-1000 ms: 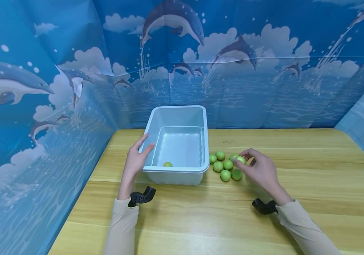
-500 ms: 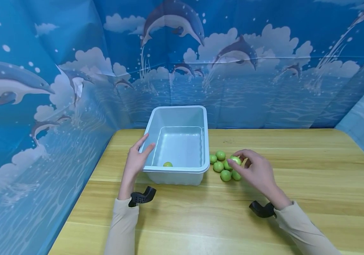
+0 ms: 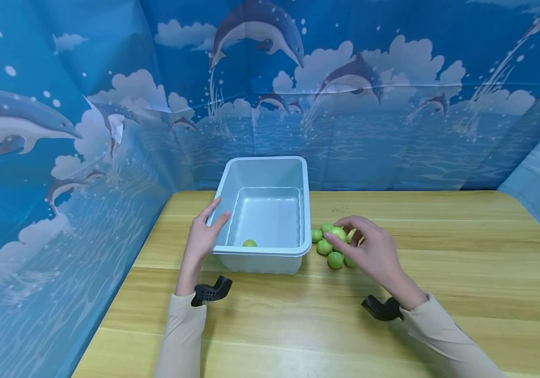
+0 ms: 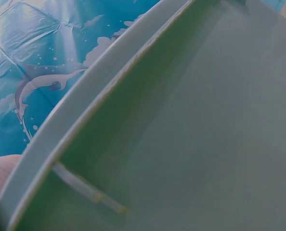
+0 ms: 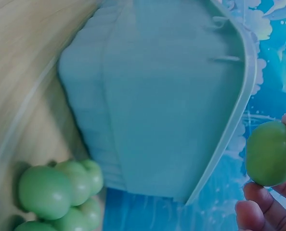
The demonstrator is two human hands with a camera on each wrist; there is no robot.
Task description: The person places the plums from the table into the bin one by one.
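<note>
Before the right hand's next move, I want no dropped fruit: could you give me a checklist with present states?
1. Right hand pinching a green fruit: ok.
2. Green fruit clear of the pile: ok, by the right wrist view.
3. Bin resting on the table: ok.
4. Left hand on the bin's left rim: ok.
5. Green fruit over the bin: not ok, right of it.
6. Count of fruits in the pile: cannot tell, some are hidden.

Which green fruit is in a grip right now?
The raised fruit, pinched by the right hand; the cluster rests on the table, and one fruit lies in the bin.
</note>
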